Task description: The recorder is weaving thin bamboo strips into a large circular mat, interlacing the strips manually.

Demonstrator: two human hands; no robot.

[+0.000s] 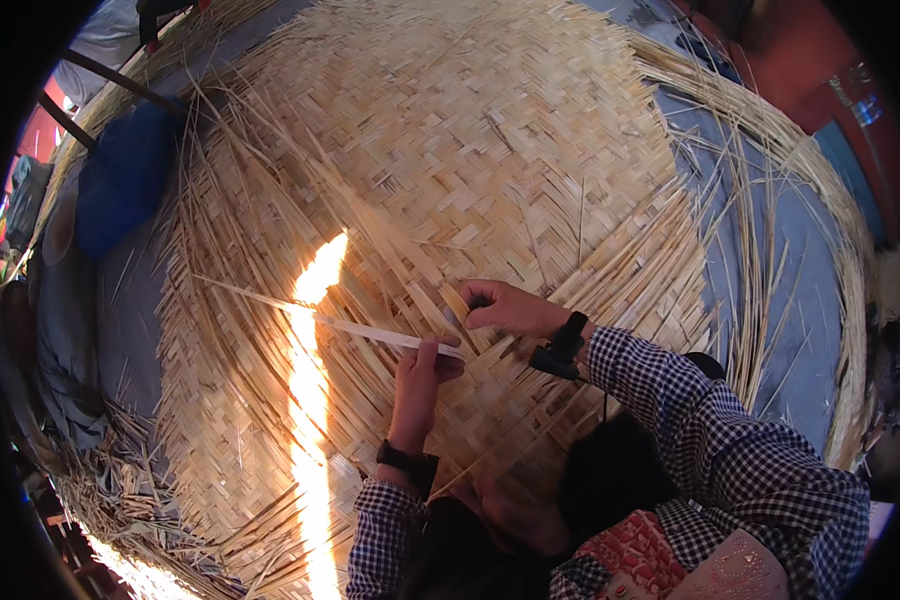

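A large herringbone-woven mat (pixel 530 150) of flat straw-coloured strips, like split cane or bamboo, spreads under both hands. My left hand (pixel 417 390) is closed on a pale flat strip (pixel 370 332), which reaches left over the mat through a bright band of sunlight. Just up and to the right, my right hand (pixel 510 308) is pinched at the end of another yellowish strip (pixel 453 300) that slants up and left. Something dark shows at its fingertips, too small to make out. Loose unwoven strips (pixel 620 275) fan out below the right wrist.
A blue-grey ground sheet (pixel 800 330) lies beyond the mat's right side. Long loose strips (pixel 840 240) curve along the right edge. Broken scraps (pixel 135 470) pile at the lower left, and a blue cloth (pixel 125 180) hangs at the upper left.
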